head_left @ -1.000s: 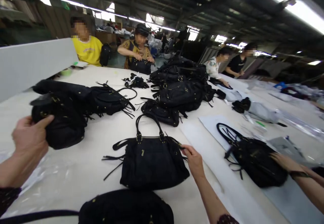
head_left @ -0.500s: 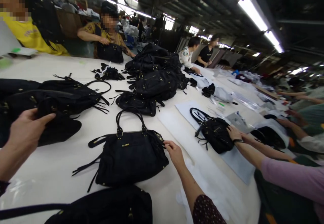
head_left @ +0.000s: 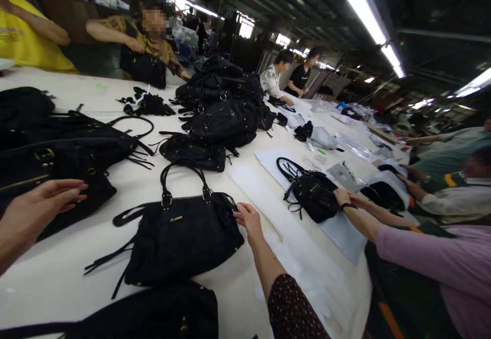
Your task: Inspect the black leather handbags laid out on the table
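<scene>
A black handbag with two handles and gold fittings lies flat on the white table in front of me. My right hand pinches its right top corner. My left hand hovers with fingers spread just over a dark bag at the left, holding nothing. Another black bag lies at the near edge below.
A heap of black handbags fills the table's middle. A co-worker's hand at the right rests on a black bag lying on a pale sheet. Other people sit across the table and along the right side.
The view has swung to the right. My left hand has let go of the dark bag and opened. My right hand stays on the handbag's corner.
</scene>
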Available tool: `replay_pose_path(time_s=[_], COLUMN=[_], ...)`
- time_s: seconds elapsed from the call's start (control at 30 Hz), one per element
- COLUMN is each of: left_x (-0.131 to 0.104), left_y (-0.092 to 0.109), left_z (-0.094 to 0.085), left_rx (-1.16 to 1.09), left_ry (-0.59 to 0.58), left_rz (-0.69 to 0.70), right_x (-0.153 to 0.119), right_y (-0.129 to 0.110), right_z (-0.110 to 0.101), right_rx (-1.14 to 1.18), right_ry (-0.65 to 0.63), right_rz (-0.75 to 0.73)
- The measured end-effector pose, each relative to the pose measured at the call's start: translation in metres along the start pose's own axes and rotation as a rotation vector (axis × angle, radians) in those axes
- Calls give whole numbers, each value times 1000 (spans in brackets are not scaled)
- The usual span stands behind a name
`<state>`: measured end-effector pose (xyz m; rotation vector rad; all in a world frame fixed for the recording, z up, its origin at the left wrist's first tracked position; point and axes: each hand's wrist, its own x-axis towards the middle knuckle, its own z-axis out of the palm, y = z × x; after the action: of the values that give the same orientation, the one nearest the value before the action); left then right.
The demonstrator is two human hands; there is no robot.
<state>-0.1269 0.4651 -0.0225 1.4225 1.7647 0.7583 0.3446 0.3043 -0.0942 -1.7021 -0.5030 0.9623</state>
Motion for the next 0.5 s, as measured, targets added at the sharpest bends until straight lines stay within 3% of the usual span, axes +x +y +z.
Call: replay_pose_path(time_s=[0.1,0.2,0.37,0.5], left_x=[-30,-45,-32,-20], left_y=[23,35,4,-21], left_z=[13,24,37,39], left_rx=[-96,-52,-61,-26], left_ry=[-209,-293,-411,-471], left_rz=[-94,-132,-141,-154], right_x=[1,0,-8,-11], right_y=[0,0,-2,-1], right_z=[4,6,8,6], right_rx=[81,144,216,258], right_ry=[-40,-111,-234,-225], right_rz=[-13,-20,-33,-17])
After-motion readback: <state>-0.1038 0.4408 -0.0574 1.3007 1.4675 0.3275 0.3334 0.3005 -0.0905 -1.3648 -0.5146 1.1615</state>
